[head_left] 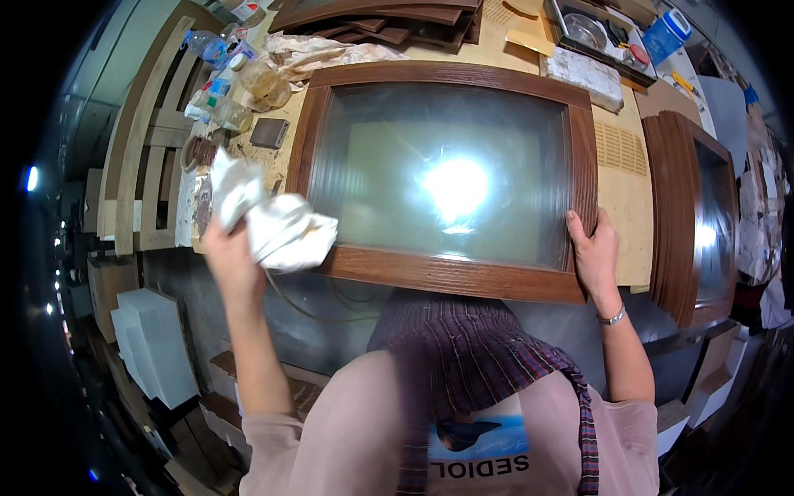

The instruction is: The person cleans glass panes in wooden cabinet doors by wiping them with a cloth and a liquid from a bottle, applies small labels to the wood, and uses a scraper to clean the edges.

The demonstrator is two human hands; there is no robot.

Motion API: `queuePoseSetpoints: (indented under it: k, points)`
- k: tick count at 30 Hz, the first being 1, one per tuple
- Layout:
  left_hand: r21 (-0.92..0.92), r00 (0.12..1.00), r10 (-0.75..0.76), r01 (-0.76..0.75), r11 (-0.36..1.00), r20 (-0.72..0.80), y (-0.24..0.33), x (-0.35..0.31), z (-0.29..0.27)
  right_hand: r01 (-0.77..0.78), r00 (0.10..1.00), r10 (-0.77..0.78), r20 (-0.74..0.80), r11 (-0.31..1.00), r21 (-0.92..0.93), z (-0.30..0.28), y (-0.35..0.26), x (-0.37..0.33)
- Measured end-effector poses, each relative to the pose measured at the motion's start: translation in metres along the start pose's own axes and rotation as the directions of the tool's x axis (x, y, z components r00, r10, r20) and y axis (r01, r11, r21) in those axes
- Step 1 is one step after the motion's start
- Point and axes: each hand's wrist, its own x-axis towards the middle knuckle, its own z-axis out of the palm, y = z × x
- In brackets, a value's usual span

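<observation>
The left hand (230,256) clutches a white rag (277,223) at the glazed wooden frame's (451,277) corner — the right hand (594,248) grips its edge.

Wearer seen from above, head view. Top: pale dusty-pink shirt (347,422) with short sleeves, the cuffs ending at the upper arms; both forearms bare. Front of the shirt carries a printed panel, blue field with a dark shape and white lettering beneath. Scarf (471,355) draped over the chest and right shoulder: dark purple-maroon weave, fine stripes, with a plaid pattern of red and blue lines along the strip running down the right side. Right wrist: thin silver-coloured bracelet (613,317), chain or link type, detail too small to resolve. Left hand (227,256) and right hand (594,248) ungloved, no rings discernible.
</observation>
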Motion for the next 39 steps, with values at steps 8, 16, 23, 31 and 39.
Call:
queuePoseSetpoints:
  k: [8,16,23,31,39]
  points:
    - [0.412,0.540,0.288,-0.818,0.401,0.791,-0.041,-0.017,0.076,0.010,1.000,-0.012,0.018,0.996,0.093,0.000,0.005,0.002]
    - [0.334,0.668,0.424,-0.704,0.627,0.612,-0.054,0.006,0.175,-0.007,1.000,0.007,-0.002,0.994,0.110,0.002,0.006,-0.001]
    - [0.524,0.535,0.564,-0.828,0.201,0.629,-0.068,0.135,0.139,-0.037,0.999,0.039,-0.018,0.995,0.096,-0.002,0.000,-0.004]
    - [0.546,0.742,0.380,-0.667,0.507,0.552,-0.064,0.125,0.098,-0.090,0.996,0.090,-0.018,0.995,-0.030,-0.001,0.005,0.000]
    - [0.621,0.635,0.537,-0.746,0.240,0.555,-0.059,0.098,0.129,-0.100,0.994,0.097,0.049,0.992,0.080,-0.028,0.078,0.082]
